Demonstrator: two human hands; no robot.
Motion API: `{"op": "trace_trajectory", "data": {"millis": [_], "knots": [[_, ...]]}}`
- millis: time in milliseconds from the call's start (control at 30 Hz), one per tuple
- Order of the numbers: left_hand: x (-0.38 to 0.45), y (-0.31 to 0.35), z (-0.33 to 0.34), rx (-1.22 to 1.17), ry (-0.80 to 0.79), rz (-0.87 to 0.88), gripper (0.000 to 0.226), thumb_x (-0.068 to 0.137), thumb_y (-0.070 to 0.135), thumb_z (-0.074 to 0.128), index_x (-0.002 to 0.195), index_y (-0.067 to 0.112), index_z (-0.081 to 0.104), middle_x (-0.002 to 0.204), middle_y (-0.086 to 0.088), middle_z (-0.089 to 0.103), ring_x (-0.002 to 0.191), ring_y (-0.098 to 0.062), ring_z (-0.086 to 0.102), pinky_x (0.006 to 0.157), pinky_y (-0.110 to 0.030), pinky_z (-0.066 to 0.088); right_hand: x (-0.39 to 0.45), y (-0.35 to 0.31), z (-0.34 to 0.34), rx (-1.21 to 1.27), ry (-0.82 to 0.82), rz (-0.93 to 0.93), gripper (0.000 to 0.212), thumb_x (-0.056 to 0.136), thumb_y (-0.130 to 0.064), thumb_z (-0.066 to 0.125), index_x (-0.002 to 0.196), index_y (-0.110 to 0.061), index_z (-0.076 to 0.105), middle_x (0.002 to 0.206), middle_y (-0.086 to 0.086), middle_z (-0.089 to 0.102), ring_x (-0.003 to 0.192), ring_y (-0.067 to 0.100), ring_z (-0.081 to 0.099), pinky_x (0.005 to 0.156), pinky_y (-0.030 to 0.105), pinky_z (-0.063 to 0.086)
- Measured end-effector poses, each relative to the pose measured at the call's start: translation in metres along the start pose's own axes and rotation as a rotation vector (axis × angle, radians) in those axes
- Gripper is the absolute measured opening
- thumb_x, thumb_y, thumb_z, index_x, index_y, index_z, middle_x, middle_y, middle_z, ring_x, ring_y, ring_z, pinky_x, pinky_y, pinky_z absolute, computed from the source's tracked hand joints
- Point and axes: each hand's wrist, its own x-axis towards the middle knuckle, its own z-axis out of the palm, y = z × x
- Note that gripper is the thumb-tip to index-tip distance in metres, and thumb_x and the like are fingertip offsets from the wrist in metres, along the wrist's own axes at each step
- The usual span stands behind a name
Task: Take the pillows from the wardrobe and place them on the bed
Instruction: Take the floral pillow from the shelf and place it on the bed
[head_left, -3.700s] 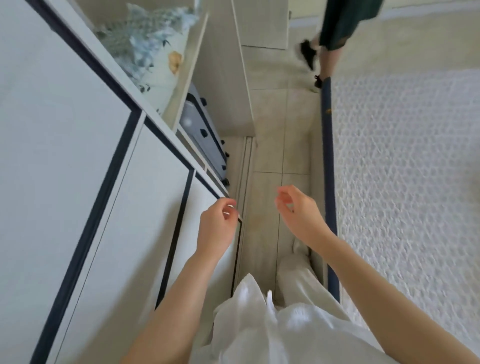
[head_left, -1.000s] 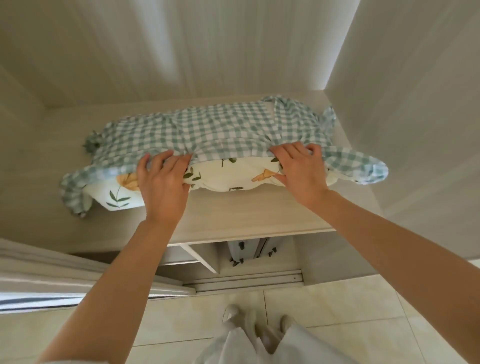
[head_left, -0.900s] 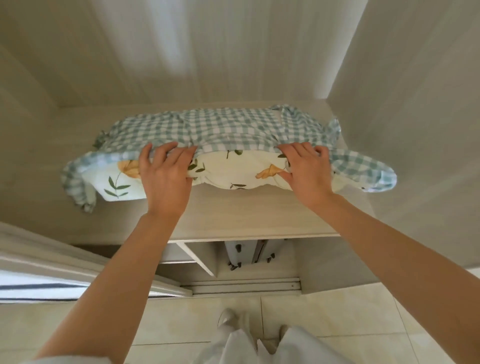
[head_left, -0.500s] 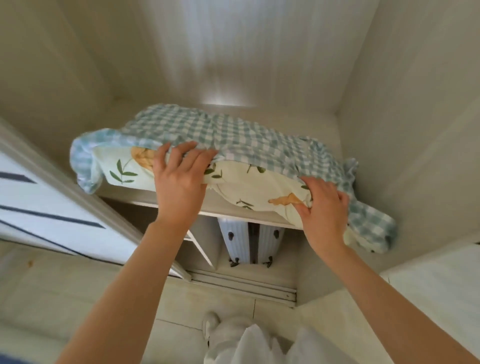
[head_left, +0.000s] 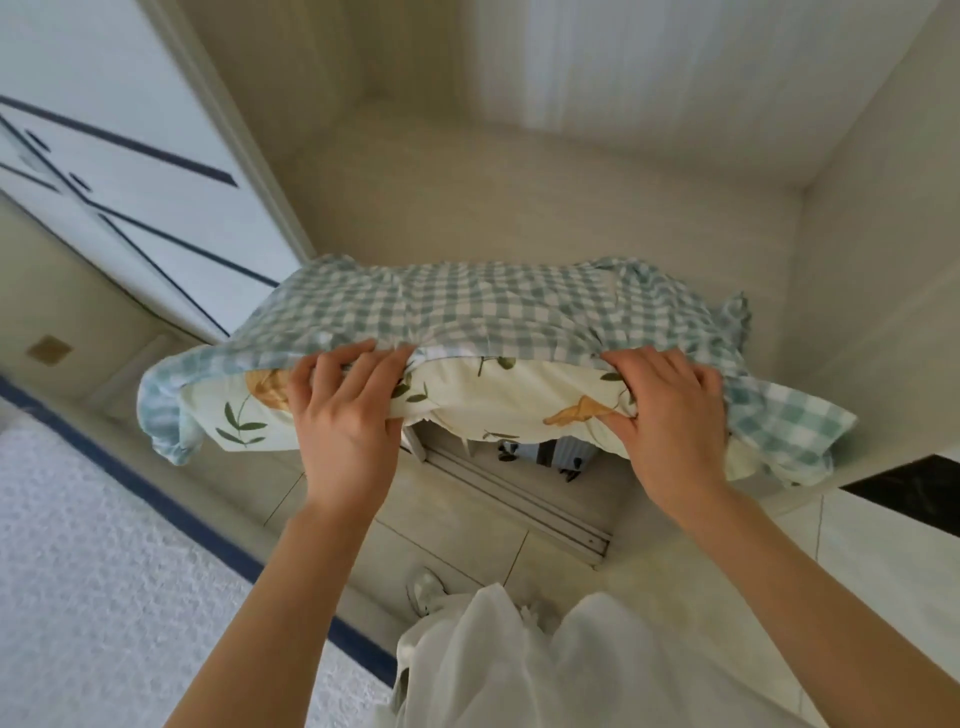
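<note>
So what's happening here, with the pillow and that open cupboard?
A person is pulling a pillow out of the wardrobe. The left hand and the right hand each grip its near edge, where the green checked top meets the cream floral underside. The pillow is held up in front of the open compartment, above the floor. The bed, with its white textured cover, lies to the person's left, and nothing has been put on the part that shows.

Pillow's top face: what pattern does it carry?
Blue-green and white gingham check on the pillow, clearest in the head view.
</note>
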Motion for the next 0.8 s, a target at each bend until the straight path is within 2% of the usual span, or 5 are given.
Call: {"op": "trace_trajectory", "data": {"millis": [100,200,467,800], "knots": [[-0.025,-0.010,-0.011,0.034,0.025,-0.082,0.036,0.078,-0.009,0.064,0.111,0.005,0.072,0.097,-0.009,0.075,0.098,-0.034,0.062,0.093,-0.052,0.041,0.000,-0.019,0.000,0.008,-0.021,-0.086,0.053,0.060,-0.020,0.086,0.107,-0.015,0.064,0.097,0.003,0.068,0.091,0.029,0.059,0.077,0.034,0.025],[-0.043,-0.029,-0.027,0.071,0.088,-0.141,0.026,0.087,0.001,0.059,0.109,0.006,0.071,0.097,-0.008,0.074,0.097,-0.029,0.057,0.092,-0.050,0.039,0.008,-0.041,0.000,0.023,-0.034,-0.191,0.051,0.060,-0.020,0.085,0.107,-0.015,0.064,0.096,0.002,0.068,0.090,0.029,0.060,0.077,0.035,0.026],[-0.078,-0.097,-0.064,0.208,0.111,-0.357,0.015,0.084,-0.002,0.070,0.099,0.001,0.072,0.095,-0.010,0.074,0.092,-0.037,0.063,0.093,-0.055,0.042,0.045,-0.135,0.028,0.040,-0.102,-0.475,0.041,0.064,-0.010,0.080,0.103,-0.012,0.065,0.092,0.003,0.068,0.087,0.029,0.059,0.075,0.041,0.037],[-0.134,-0.224,-0.095,0.343,0.023,-0.594,0.021,0.082,-0.004,0.069,0.101,0.004,0.072,0.093,-0.007,0.074,0.086,-0.035,0.061,0.100,-0.055,0.039,0.091,-0.275,0.138,0.091,-0.311,-0.716,0.038,0.070,-0.025,0.081,0.103,-0.016,0.066,0.094,-0.001,0.069,0.087,0.025,0.061,0.073,0.040,0.042]]}}
